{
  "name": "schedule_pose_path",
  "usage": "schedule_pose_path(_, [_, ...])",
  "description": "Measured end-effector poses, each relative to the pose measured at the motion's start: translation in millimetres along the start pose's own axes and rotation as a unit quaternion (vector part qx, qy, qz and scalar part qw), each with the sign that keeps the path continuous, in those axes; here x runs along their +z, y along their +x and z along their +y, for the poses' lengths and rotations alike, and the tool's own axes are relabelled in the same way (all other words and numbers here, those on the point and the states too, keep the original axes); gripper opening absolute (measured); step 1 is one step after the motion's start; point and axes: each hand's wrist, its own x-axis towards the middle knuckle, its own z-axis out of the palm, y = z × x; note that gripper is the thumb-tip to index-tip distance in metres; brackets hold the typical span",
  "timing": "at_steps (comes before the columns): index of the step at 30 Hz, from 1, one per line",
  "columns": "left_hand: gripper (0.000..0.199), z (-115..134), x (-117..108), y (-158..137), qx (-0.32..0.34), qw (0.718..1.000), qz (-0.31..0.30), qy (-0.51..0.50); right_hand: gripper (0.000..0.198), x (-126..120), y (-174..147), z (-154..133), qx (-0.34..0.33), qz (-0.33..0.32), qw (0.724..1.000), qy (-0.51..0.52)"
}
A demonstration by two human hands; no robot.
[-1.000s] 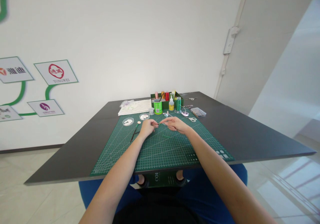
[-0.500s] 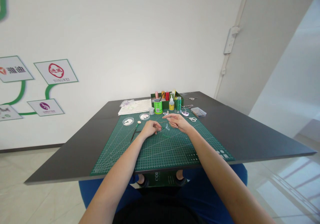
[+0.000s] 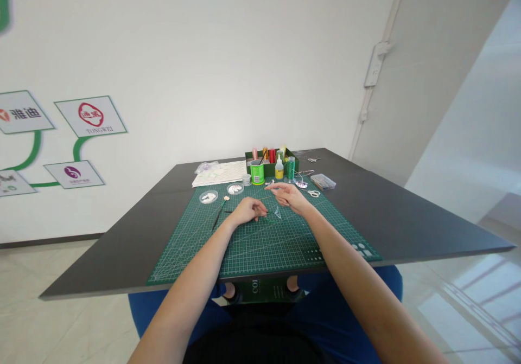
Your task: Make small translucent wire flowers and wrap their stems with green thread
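Observation:
My left hand (image 3: 249, 210) is over the middle of the green cutting mat (image 3: 260, 250), fingers pinched on a thin dark stick (image 3: 228, 211) whose end shows left of the hand. Just beyond those fingertips is a small pale, see-through leaf-like piece (image 3: 278, 212), seemingly on the stick's other end. To its right hovers my right hand (image 3: 290, 197), index finger stretched left and the other fingers curled in. Whatever these fingers hold is too small to make out. A fine brownish line (image 3: 264, 197) runs near the index fingertip.
Behind the hands are a green can (image 3: 257, 173), glue bottle (image 3: 279, 169), green thread spool (image 3: 291, 168) and box of spools (image 3: 272, 155). Scissors (image 3: 313, 193) and a clear case (image 3: 323, 182) lie right. Left are two white-filled dishes (image 3: 209, 197) and a flower-tipped stem (image 3: 221, 210).
My left hand has shifted slightly right, carrying the thin stick and the pale piece rightward and a little nearer to me. My right hand has barely moved.

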Motion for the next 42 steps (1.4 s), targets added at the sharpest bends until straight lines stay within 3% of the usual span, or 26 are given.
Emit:
schedule_pose_path(21, [0.021,8,1,-4,0.042,0.999,-0.009,0.021,0.05,-4,3,6,-0.005,0.045,0.995,-0.089])
schedule_pose_path(42, [0.028,11,1,-4,0.058,0.996,0.001,-0.071,0.05,-10,5,13,0.05,0.052,0.986,-0.148])
